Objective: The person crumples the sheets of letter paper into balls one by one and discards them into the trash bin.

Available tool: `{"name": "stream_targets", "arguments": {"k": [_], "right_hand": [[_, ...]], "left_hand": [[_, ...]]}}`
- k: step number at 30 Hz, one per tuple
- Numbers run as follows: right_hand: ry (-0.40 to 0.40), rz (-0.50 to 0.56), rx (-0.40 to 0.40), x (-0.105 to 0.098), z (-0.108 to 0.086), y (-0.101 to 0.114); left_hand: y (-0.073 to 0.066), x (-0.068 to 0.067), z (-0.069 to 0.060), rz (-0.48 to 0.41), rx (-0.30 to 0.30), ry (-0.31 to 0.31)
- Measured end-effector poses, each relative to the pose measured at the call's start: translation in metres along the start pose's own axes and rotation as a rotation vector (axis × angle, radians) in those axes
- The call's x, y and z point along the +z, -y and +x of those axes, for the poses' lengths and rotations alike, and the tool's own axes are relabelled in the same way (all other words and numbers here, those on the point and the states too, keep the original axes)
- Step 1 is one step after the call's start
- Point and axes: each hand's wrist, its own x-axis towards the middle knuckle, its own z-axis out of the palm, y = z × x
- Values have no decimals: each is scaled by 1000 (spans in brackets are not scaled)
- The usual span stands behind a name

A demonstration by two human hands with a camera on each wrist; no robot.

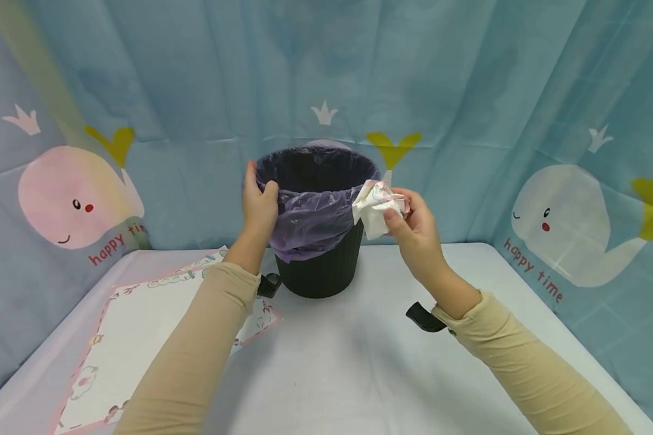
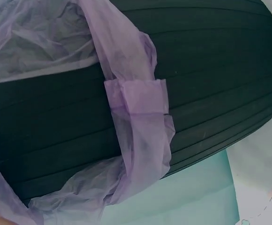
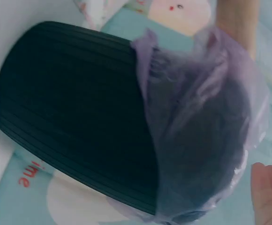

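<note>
A dark ribbed bin (image 1: 318, 272) with a purple plastic liner (image 1: 310, 226) folded over its rim stands near the back of the table, tilted slightly. My left hand (image 1: 259, 205) grips the bin's rim and liner at the left side. At the right of the rim, my right hand (image 1: 418, 232) pinches a crumpled white paper (image 1: 375, 208). In the left wrist view the liner (image 2: 143, 103) hangs in folds over the bin (image 2: 211, 70). The right wrist view shows the bin (image 3: 75, 108) and, at the edge, fingertips of my right hand (image 3: 268, 197).
White sheets with pink patterned borders (image 1: 141, 320) lie on the left of the white table (image 1: 326, 368). A blue curtain (image 1: 196, 90) with whale prints hangs behind and on both sides. A black strap end (image 1: 425, 317) shows at my right wrist.
</note>
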Motion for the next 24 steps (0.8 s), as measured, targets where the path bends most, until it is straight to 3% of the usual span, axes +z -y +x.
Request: {"name": "stream_targets", "arguments": {"k": [8,17,24], "right_hand": [[-71,15,75,4,41,10],[-37,-19,144,10,73,7],[-66,-72,201,19,94,4]], "left_hand": [[0,-1,0,60,30,-14],[-1,0,1,117,34,-16],[-2,0,1,120,33,-14]]}}
